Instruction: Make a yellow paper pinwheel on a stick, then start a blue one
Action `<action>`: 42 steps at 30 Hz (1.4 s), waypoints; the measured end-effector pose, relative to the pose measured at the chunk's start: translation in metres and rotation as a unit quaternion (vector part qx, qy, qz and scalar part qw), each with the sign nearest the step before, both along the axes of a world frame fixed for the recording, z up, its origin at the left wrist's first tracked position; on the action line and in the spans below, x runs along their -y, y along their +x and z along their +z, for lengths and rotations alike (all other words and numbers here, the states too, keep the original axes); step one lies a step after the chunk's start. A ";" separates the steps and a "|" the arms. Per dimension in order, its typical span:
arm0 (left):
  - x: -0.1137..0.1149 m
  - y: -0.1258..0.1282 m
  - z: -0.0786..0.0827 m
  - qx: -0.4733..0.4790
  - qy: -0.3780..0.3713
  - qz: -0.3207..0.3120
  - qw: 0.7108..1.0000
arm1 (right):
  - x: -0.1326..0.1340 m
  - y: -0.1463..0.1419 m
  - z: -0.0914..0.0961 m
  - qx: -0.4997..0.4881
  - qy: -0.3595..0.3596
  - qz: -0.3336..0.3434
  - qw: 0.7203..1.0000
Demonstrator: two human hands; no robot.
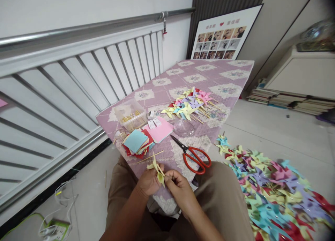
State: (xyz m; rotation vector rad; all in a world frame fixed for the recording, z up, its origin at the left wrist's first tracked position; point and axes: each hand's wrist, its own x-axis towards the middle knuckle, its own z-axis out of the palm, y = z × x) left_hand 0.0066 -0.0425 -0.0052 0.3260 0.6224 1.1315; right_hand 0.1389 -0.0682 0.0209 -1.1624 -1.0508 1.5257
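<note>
A yellow paper pinwheel (pixel 156 168) is held over the near edge of the table. My left hand (pixel 150 180) is closed round it from the left. From the right, my right hand (pixel 178 185) pinches at the pinwheel's centre; whether a pin or other small part is between those fingertips is too small to tell. Just beyond the hands, thin wooden sticks (pixel 150 156) lie on the cloth. A stack of coloured paper squares (pixel 136 142) sits behind them, blue on top. Scissors with red handles (pixel 195 156) rest to the right of my hands.
On the table stand a plastic box of sticks (pixel 131 115), pink paper (pixel 161 129) with small white boxes (pixel 154 123), a clear dish (pixel 184 128) and a pile of finished pinwheels (pixel 190 103). More pinwheels (pixel 274 195) cover the floor at right. A radiator (pixel 86 84) borders the left.
</note>
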 end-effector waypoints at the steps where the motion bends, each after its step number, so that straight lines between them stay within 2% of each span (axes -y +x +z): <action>1: 0.000 0.000 0.000 -0.002 0.002 0.000 1.000 | 0.000 0.000 -0.001 -0.001 0.001 -0.001 1.000; 31: -0.004 0.003 -0.008 -0.006 0.012 0.004 1.000 | 0.001 -0.003 -0.018 0.031 0.065 0.014 0.997; 42: -0.005 0.012 -0.011 -0.058 -0.007 0.085 0.995 | -0.005 0.001 -0.019 0.031 0.050 -0.006 0.998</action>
